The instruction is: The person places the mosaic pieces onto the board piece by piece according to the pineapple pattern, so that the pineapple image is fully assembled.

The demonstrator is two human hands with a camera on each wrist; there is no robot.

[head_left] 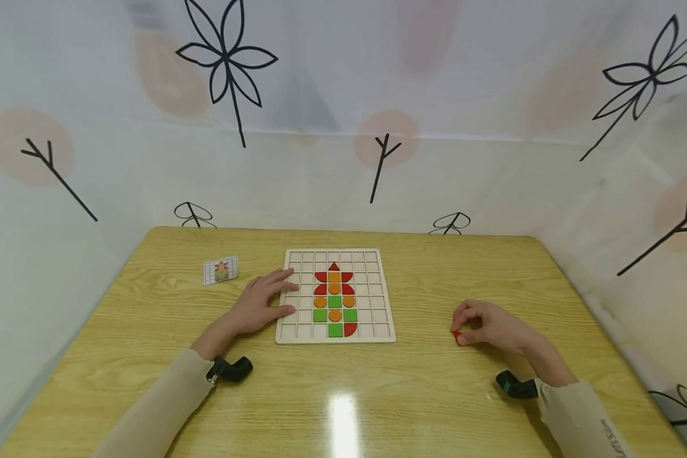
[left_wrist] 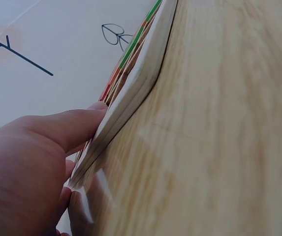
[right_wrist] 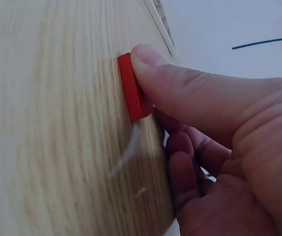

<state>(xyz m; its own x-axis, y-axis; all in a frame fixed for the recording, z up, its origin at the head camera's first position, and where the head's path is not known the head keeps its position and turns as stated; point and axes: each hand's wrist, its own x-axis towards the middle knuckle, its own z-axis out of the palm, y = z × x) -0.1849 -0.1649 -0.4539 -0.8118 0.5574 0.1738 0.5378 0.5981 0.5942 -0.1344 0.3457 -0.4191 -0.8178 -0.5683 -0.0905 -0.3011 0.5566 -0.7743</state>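
A pale wooden grid board lies flat on the table, with red, orange and green flat tiles set in its squares in a column-like figure. The lowest row has a green square tile beside a red rounded tile. My left hand rests at the board's left edge, fingers spread over its rim; the left wrist view shows the thumb against the edge. To the right of the board, my right hand pinches a small red tile between thumb and fingers, close over the tabletop.
A small printed card with a coloured figure on a grid lies left of the board. The wooden table ends at a patterned cloth behind. Each wrist carries a black camera mount.
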